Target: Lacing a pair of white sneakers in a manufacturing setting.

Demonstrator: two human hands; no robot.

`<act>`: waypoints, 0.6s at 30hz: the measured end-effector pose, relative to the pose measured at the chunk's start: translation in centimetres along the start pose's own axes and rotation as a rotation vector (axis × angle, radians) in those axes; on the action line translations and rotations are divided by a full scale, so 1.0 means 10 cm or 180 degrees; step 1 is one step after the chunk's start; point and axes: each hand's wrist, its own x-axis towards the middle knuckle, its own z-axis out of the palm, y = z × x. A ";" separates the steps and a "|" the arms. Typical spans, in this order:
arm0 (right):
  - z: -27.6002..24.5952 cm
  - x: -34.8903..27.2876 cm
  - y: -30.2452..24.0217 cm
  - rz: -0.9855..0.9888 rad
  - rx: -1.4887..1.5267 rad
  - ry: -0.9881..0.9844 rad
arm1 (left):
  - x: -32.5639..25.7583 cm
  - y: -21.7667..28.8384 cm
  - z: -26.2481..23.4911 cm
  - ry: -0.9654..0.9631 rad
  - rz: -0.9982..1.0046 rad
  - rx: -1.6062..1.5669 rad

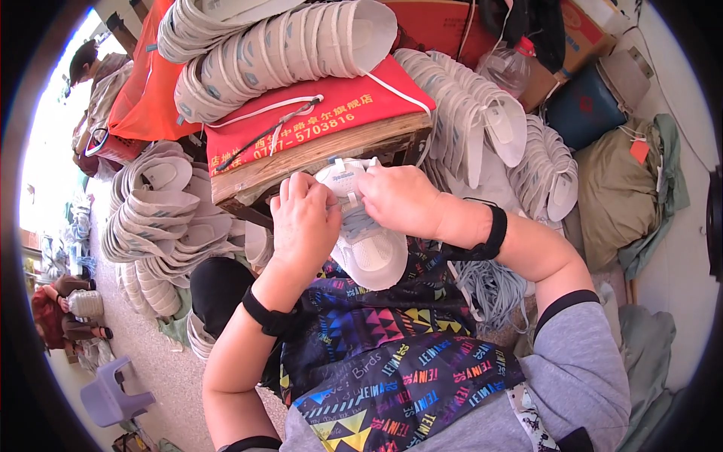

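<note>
A white shoe upper (370, 260) is held between my hands in front of the wooden stand, its toe toward me and its tongue (340, 178) pointing away. Grey-blue shoelace (358, 223) crosses its throat in several rows. My left hand (303, 218) is closed at the left edge of the eyelets, fingertips pinched together; what lies between them is hidden. On the other side, my right hand (401, 202) is closed, thumb and fingers gripping the upper's edge beside the tongue. Below the shoe, a dark patterned apron (392, 339) covers my lap.
A wooden stand (324, 154) draped with a red bag (301, 124) carries nested rows of uppers (279, 60). More uppers are piled at left (154, 218) and right (482, 120). A grey-blue lace bundle (491, 292) hangs by my right forearm. A purple stool (114, 393) stands lower left; other people are farther left.
</note>
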 end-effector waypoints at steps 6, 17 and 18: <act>0.11 -0.03 -0.04 0.0272 0.0061 0.0227 | -0.01 0.02 0.16 0.0279 -0.0030 -0.0257; 0.10 -0.05 -0.02 0.0041 0.0277 0.0568 | 0.13 -0.09 0.03 0.0008 -0.0042 -0.0419; 0.08 -0.06 -0.04 0.0042 0.0271 0.0573 | 0.14 -0.10 0.03 -0.0062 0.0064 -0.0465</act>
